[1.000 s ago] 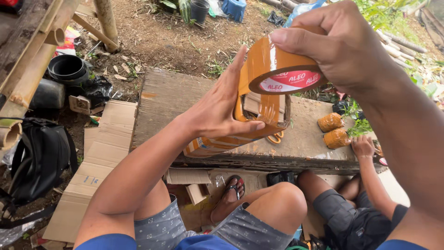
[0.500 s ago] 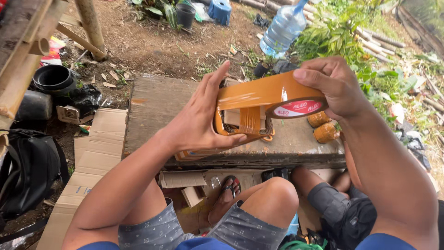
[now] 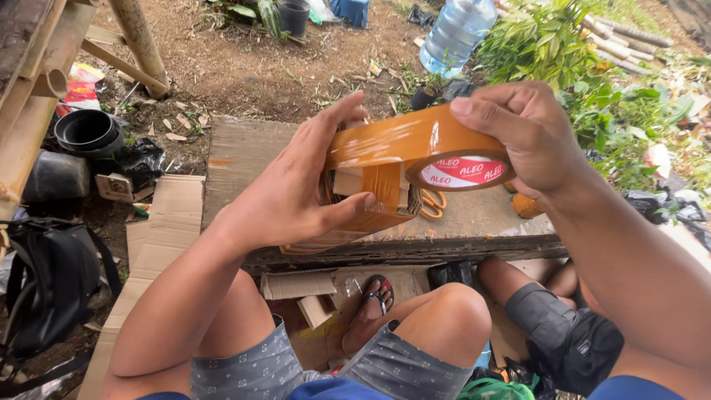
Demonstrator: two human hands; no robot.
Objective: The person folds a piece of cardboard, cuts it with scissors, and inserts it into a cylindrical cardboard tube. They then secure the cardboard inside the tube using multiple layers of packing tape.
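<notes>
Nearest, the person's two knees sit under the wooden table (image 3: 474, 222), where the left hand (image 3: 296, 200) clasps one small taped bundle (image 3: 370, 200) at its near edge while the right hand (image 3: 529, 137) grips one roll of brown tape (image 3: 437, 152), its strip stretched over the bundle. Wrapping seems underway; carrying the strip around calls for turning the bundle or circling the roll. Farther off stand one clear water bottle (image 3: 455, 33) and two black pots (image 3: 87, 130).

tape roll (image 3: 444, 159) above bundle (image 3: 370, 204), on plank (image 3: 244, 155)
</notes>
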